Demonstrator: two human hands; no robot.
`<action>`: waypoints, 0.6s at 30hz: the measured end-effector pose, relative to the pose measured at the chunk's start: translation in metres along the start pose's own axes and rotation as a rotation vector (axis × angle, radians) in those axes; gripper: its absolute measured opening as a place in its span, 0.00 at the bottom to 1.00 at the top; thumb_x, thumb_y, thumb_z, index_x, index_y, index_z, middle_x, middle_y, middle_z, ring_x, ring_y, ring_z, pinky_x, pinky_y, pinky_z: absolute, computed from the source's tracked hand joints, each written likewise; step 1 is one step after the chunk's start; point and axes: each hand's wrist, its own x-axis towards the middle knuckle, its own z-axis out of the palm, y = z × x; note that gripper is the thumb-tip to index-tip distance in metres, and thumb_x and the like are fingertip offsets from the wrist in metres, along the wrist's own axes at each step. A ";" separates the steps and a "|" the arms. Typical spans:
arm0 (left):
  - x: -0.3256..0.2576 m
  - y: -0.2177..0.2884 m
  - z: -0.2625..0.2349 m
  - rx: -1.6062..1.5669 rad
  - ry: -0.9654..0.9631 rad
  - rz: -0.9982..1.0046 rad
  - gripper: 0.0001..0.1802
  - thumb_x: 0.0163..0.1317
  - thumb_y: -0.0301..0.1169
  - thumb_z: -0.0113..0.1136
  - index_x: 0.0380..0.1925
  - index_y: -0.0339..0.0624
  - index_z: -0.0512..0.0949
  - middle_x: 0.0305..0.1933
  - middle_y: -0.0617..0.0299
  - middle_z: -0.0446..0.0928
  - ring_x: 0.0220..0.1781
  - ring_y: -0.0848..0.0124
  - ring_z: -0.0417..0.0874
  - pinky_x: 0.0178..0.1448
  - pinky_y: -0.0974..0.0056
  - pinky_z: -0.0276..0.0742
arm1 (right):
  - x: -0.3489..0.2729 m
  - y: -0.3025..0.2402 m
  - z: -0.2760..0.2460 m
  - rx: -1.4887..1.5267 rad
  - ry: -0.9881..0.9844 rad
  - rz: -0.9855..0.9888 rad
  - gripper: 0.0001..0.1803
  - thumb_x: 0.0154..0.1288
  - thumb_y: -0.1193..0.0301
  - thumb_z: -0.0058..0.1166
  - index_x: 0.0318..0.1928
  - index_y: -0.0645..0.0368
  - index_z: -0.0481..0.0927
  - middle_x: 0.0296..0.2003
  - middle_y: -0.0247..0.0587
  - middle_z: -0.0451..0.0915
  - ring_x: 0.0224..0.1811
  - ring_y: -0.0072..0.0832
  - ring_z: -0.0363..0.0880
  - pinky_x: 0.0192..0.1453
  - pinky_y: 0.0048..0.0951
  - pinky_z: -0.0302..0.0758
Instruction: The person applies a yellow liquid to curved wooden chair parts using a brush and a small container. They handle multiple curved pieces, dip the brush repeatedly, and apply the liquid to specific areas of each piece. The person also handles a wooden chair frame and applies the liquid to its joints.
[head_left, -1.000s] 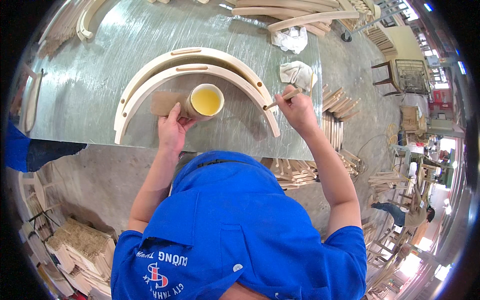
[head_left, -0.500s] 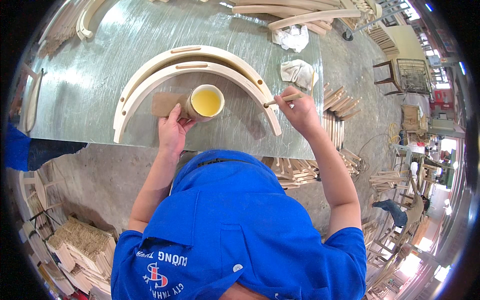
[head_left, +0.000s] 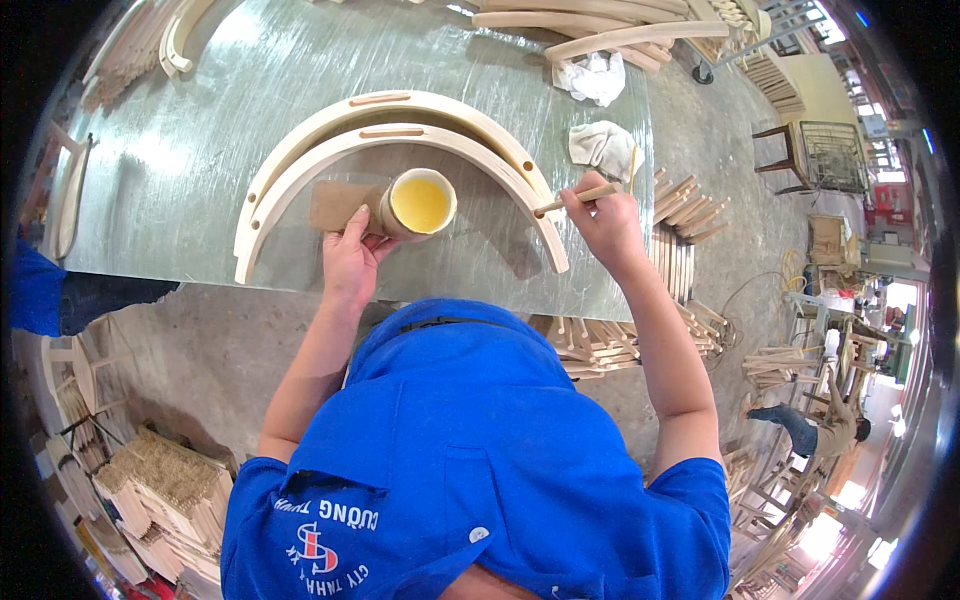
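Note:
My left hand [head_left: 350,262] grips a round cup of yellow liquid [head_left: 421,203], its thumb over a flat brown piece [head_left: 342,206] that sticks out from the cup's left side. In my right hand [head_left: 607,228] is a thin wooden stick [head_left: 588,197], pinched like a pen. The stick's tip meets a small hole near the right end of the nearer curved wooden piece [head_left: 550,245]. Just behind it lies a matching curved wooden piece [head_left: 455,107]. Each arc has a slot at its top and small round holes near its ends.
A plastic-covered table [head_left: 180,220] bears the arcs. White cloths [head_left: 602,147] lie at its right edge, and curved wooden parts [head_left: 640,42] are piled at the far right. Wooden sticks [head_left: 690,210] stand beside the table. One person [head_left: 830,432] bends at far right; another's blue clothing [head_left: 35,290] shows left.
The table and arcs sit slightly further right in the picture. My right hand stays at the same hole, the stick tilting a little. The person at far right shows more fully.

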 end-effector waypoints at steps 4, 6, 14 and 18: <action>0.000 0.004 -0.001 0.018 -0.007 -0.007 0.14 0.68 0.31 0.47 0.51 0.41 0.67 0.48 0.56 0.76 0.45 0.67 0.81 0.45 0.57 0.83 | -0.007 -0.003 -0.002 0.000 0.064 0.169 0.09 0.62 0.70 0.55 0.31 0.62 0.72 0.21 0.45 0.74 0.22 0.35 0.77 0.28 0.32 0.71; 0.000 0.007 -0.001 0.019 -0.010 -0.010 0.14 0.67 0.31 0.47 0.51 0.42 0.68 0.48 0.57 0.76 0.45 0.67 0.81 0.45 0.57 0.83 | -0.008 -0.018 -0.006 0.293 0.180 0.220 0.09 0.63 0.70 0.55 0.31 0.64 0.73 0.22 0.42 0.77 0.23 0.28 0.78 0.29 0.26 0.73; -0.010 0.034 -0.014 0.064 -0.050 0.029 0.13 0.67 0.32 0.49 0.50 0.42 0.70 0.46 0.59 0.78 0.44 0.70 0.82 0.43 0.61 0.84 | 0.008 -0.102 0.040 0.667 0.235 -0.014 0.08 0.63 0.73 0.56 0.31 0.64 0.73 0.24 0.39 0.79 0.25 0.21 0.79 0.29 0.20 0.74; -0.023 0.058 -0.038 0.078 -0.021 0.040 0.12 0.67 0.33 0.50 0.49 0.44 0.72 0.45 0.62 0.78 0.42 0.71 0.82 0.44 0.62 0.82 | 0.028 -0.131 0.080 0.643 0.130 0.097 0.10 0.64 0.71 0.56 0.29 0.64 0.73 0.24 0.39 0.79 0.25 0.20 0.79 0.29 0.20 0.74</action>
